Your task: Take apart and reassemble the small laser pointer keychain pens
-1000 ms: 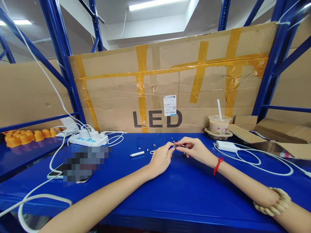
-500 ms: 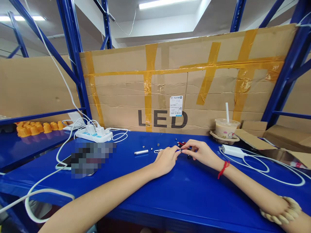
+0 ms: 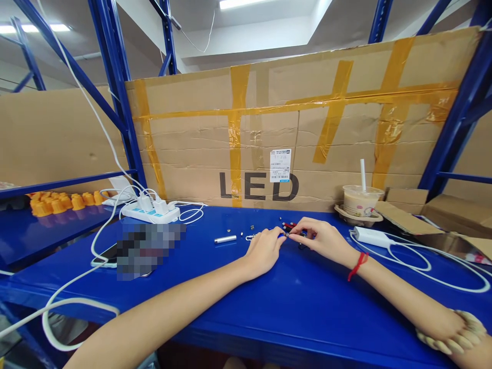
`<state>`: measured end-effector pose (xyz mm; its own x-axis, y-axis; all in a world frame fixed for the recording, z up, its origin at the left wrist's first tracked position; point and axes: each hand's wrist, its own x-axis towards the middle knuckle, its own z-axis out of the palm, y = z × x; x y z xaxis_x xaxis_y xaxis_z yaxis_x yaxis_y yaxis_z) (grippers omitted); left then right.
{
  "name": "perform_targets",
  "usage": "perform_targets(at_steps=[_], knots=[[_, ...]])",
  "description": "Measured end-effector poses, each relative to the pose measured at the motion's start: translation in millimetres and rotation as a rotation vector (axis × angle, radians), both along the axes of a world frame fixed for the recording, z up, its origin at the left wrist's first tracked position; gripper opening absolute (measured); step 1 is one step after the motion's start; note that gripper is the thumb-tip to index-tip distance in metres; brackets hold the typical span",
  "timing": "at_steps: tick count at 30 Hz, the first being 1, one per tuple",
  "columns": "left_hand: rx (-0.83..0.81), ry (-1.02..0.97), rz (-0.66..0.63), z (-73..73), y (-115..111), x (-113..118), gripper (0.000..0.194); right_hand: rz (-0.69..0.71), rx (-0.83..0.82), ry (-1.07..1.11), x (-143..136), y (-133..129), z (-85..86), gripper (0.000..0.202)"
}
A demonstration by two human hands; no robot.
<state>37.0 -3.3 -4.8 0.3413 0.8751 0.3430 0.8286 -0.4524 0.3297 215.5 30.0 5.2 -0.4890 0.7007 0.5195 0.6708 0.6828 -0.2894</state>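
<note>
My left hand [image 3: 264, 252] rests low over the blue table [image 3: 246, 312], its fingers pressed together on a small blue item [image 3: 282, 234] at their tips. My right hand [image 3: 321, 240] comes in from the right, thumb and forefinger pinched beside that item; what they hold is too small to name. Behind the fingers lie small red and black parts [image 3: 288, 226], partly hidden. A silver cylinder [image 3: 225, 240] lies left of my left hand, with a metal clip [image 3: 250, 237] close to the knuckles and several tiny metal pieces around.
A white power strip [image 3: 150, 212] with cables stands at the back left, near a phone [image 3: 111, 254] and a blurred patch. At the right are a drink cup [image 3: 361, 200], a white adapter [image 3: 372, 237] and open cardboard. A cardboard wall [image 3: 184, 154] closes the back.
The view has shifted slightly. The fingertips of both hands remain close together, with the thumb and forefinger of my right hand a little apart from the left fingertips.
</note>
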Motion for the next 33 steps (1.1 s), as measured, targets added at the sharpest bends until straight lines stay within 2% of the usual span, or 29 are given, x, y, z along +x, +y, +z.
perform_targets(at_steps=[16,21,26,33], knots=[[0.048,0.003,-0.016,-4.7,3.4,0.1,0.024,0.006,0.049,0.008,-3.0,-2.1,-2.8,0.025],[0.048,-0.021,-0.020,-3.3,3.0,-0.2,0.024,0.053,-0.091,0.129,-3.4,-0.3,-4.2,0.025],[0.058,-0.053,-0.070,-1.7,2.1,-0.5,0.024,0.165,-0.265,0.320,-4.1,1.6,-6.2,0.032],[0.033,-0.102,-0.132,-1.7,2.9,-1.2,0.022,0.204,-0.322,0.422,-7.7,-0.2,-3.8,0.035]])
